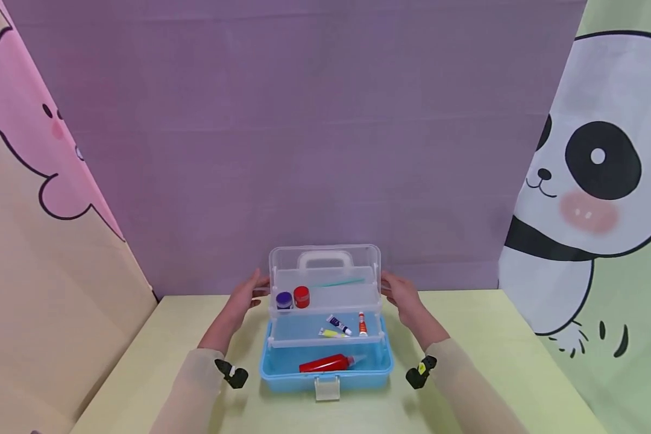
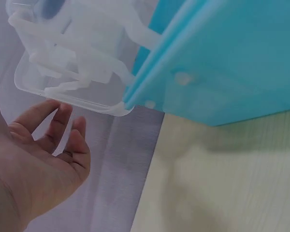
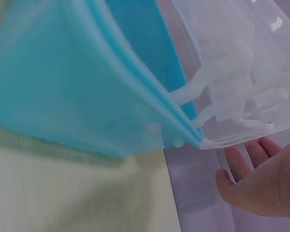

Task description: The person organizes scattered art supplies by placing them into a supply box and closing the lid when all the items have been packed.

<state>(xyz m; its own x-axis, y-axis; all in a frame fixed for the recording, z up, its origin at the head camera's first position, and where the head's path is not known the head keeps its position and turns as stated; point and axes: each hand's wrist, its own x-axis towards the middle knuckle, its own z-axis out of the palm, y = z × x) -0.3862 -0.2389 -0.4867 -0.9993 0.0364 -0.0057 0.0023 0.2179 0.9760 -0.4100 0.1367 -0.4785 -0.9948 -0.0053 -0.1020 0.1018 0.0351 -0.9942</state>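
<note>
A light-blue storage box (image 1: pixel 325 381) stands with its clear lid (image 1: pixel 325 252) raised and two translucent tiered trays fanned out. A purple-lidded jar (image 1: pixel 284 300), a red jar (image 1: pixel 301 296) and a thin teal stick (image 1: pixel 340 282) lie in the upper tray. Small paint tubes (image 1: pixel 339 325) rest in the lower one. On the box floor lies a red squeeze bottle (image 1: pixel 325 363). My left hand (image 2: pixel 43 154) has its relaxed fingertips at the lid's left edge. On the opposite side, my right hand (image 3: pixel 261 179) reaches its loosely bent fingers to the lid's rim.
The box stands on a pale yellow table (image 1: pixel 456 361) with a white latch (image 1: pixel 327 389) at its front. A purple backdrop (image 1: pixel 325 132) rises close behind the lid. Side panels carry a pink cartoon and a panda (image 1: pixel 591 211).
</note>
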